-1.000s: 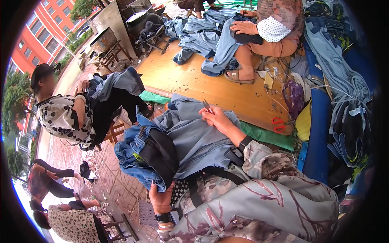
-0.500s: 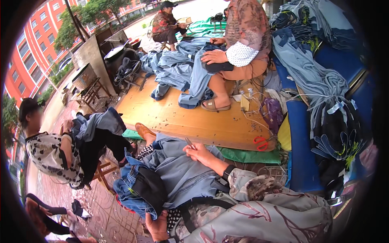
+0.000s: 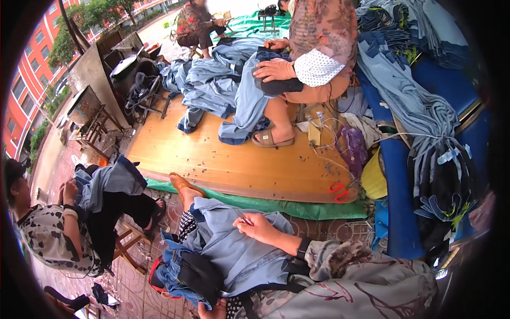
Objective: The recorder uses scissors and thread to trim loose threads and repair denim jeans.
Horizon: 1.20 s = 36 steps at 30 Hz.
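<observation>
A light-blue denim garment [image 3: 234, 255] lies over my lap, with a black part [image 3: 199, 274] at its near end. My right hand [image 3: 260, 228] rests on top of it, pinching a small thin metal tool [image 3: 243, 217] that points at the cloth. A dark watch band [image 3: 302, 248] sits on that wrist. My left hand [image 3: 212, 309] shows only partly at the bottom edge, its fingers curled on the garment's lower hem. My foot in a brown shoe [image 3: 183, 183] reaches the green tarp [image 3: 297, 208].
A wooden platform [image 3: 239, 159] lies ahead, red scissors [image 3: 338, 192] at its right corner. A person [image 3: 313, 64] sits on it with denim on the lap. Another person [image 3: 48, 234] sits on a stool at left. Stacked denim [image 3: 425, 122] drapes a blue bench at right.
The view has swung, so my lap sits lower in the picture and more of the platform shows. Both hands stay on the denim garment.
</observation>
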Each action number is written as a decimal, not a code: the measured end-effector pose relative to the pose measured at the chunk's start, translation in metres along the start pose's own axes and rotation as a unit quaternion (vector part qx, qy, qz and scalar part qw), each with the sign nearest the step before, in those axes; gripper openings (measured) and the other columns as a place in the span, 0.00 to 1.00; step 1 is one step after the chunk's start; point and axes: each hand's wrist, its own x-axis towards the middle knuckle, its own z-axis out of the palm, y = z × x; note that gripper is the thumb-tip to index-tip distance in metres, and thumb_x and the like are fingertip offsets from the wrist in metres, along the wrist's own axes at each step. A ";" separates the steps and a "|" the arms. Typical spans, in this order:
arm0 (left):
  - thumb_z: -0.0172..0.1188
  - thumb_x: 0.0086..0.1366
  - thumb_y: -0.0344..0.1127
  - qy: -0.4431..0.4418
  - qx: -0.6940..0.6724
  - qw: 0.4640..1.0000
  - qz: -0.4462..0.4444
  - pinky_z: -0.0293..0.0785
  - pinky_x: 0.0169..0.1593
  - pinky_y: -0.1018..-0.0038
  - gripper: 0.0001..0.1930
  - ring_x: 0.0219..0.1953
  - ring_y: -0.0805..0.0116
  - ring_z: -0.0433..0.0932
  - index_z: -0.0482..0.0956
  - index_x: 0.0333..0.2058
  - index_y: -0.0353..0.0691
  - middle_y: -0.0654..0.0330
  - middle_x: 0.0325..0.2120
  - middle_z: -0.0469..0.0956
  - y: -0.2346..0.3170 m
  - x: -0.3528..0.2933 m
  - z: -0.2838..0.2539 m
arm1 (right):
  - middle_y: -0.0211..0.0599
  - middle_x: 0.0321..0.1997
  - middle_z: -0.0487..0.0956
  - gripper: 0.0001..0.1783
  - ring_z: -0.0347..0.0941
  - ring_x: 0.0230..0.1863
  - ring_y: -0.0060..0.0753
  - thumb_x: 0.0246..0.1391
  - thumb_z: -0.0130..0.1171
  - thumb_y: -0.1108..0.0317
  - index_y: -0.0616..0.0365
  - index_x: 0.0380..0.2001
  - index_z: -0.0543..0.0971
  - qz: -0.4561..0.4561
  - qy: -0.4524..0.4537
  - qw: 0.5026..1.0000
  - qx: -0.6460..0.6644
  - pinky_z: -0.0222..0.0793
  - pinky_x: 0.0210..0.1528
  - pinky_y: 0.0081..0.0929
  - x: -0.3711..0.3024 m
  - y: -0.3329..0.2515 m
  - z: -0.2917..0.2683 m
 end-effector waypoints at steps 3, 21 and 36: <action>0.44 0.61 0.38 0.130 0.163 0.978 0.031 0.62 0.49 0.56 0.14 0.39 0.56 0.70 0.71 0.40 0.36 0.54 0.38 0.73 -0.008 0.010 0.003 | 0.24 0.19 0.71 0.09 0.61 0.18 0.12 0.52 0.50 0.68 0.60 0.33 0.75 0.027 0.011 0.999 0.015 0.57 0.20 0.15 0.000 0.001 -0.004; 0.49 0.58 0.42 0.183 0.114 0.976 0.036 0.67 0.42 0.59 0.16 0.39 0.59 0.70 0.71 0.40 0.38 0.57 0.37 0.74 -0.043 -0.007 0.008 | 0.25 0.20 0.72 0.09 0.63 0.19 0.12 0.52 0.50 0.68 0.60 0.33 0.75 0.080 -0.016 0.996 -0.025 0.60 0.21 0.14 0.005 0.009 -0.003; 0.53 0.55 0.45 -0.010 -0.011 1.000 -0.020 0.69 0.41 0.61 0.17 0.32 0.61 0.73 0.73 0.37 0.38 0.57 0.31 0.76 -0.025 0.028 -0.018 | 0.25 0.20 0.71 0.10 0.61 0.17 0.13 0.51 0.49 0.68 0.63 0.32 0.75 0.037 0.025 0.997 -0.067 0.58 0.19 0.14 0.000 0.018 0.002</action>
